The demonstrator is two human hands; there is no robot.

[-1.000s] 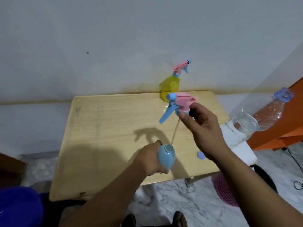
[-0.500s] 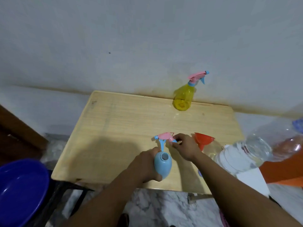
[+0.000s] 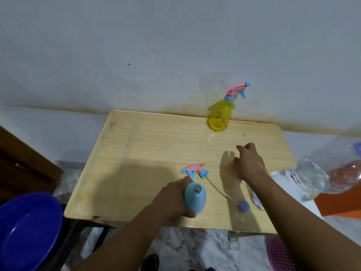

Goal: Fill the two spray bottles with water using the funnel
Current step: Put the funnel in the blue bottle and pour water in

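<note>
Wall [image 3: 175,45] is filling the whole upper half of the frame; the wooden surface [image 3: 156,145] is butting against it at centre, with its left two-thirds lying bare. Blue basin [image 3: 25,231] is sitting off the surface's lower-left corner, near the floor. Big clear water bottle [image 3: 304,177] is leaning in at the right edge, overhanging the surface's right side. Yellow spray bottle [image 3: 219,114] is standing upright at the far edge, touching the wall line, pink-and-blue trigger head still on. Left hand [image 3: 172,198] is gripping the blue spray bottle [image 3: 195,198] near the front edge, fingers closed round it, neck open and uncapped. Right hand [image 3: 248,163] is hovering right of centre, fingers loosely curled, holding nothing I can see; a faint orange patch is showing under it, can't tell what. Removed trigger head [image 3: 195,169] is lying flat just beyond the blue bottle, its dip tube trailing toward a small purple cap [image 3: 243,206] near the front edge.
</note>
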